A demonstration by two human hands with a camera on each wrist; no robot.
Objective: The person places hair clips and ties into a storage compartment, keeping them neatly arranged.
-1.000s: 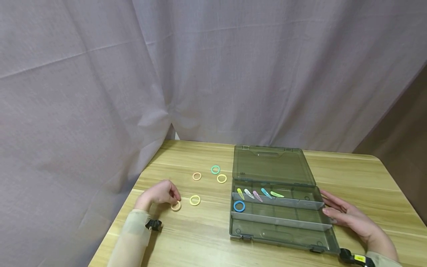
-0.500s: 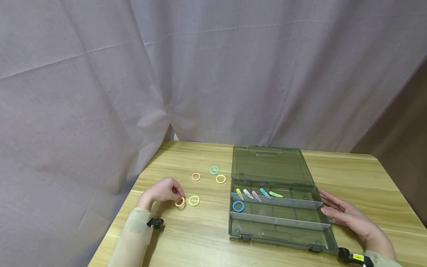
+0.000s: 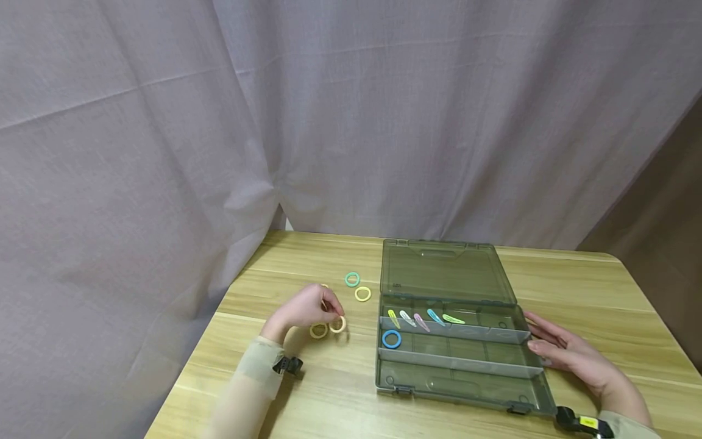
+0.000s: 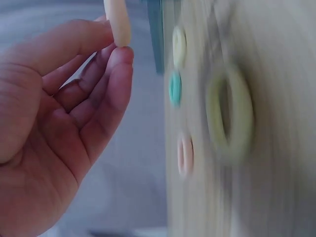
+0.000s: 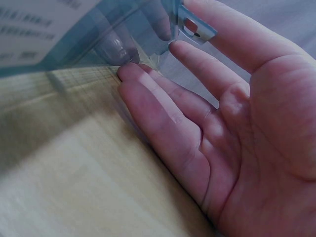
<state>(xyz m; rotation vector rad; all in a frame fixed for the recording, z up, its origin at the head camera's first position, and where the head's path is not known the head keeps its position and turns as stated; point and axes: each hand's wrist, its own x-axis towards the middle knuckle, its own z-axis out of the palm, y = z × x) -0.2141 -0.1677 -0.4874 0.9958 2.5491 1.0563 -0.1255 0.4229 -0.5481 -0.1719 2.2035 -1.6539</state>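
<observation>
My left hand (image 3: 307,308) pinches a peach hair tie (image 3: 338,324) between thumb and fingertips, raised over the table in the left wrist view. Beneath it lies a yellow hair tie (image 3: 319,331), partly covered by the hand. Farther back are a green hair tie (image 3: 352,279) and another yellow one (image 3: 363,294). A pink-orange hair tie (image 4: 185,154) shows in the left wrist view, mostly hidden behind the hand from above. My right hand (image 3: 581,360) rests against the right side of a smoky clear organizer box (image 3: 466,390), fingers extended along its wall and thumb at its top edge.
The box's lid (image 3: 446,271) lies folded back toward the curtain (image 3: 351,122). In the rear row lie several snap hair clips (image 3: 421,322); a blue hair tie (image 3: 392,339) sits at the left of the middle row. Dividers (image 3: 466,363) separate the rows.
My left hand has lifted the peach hair tie off the table and carried it to the right, over the nearer yellow one. The right hand and the box have stayed put.
</observation>
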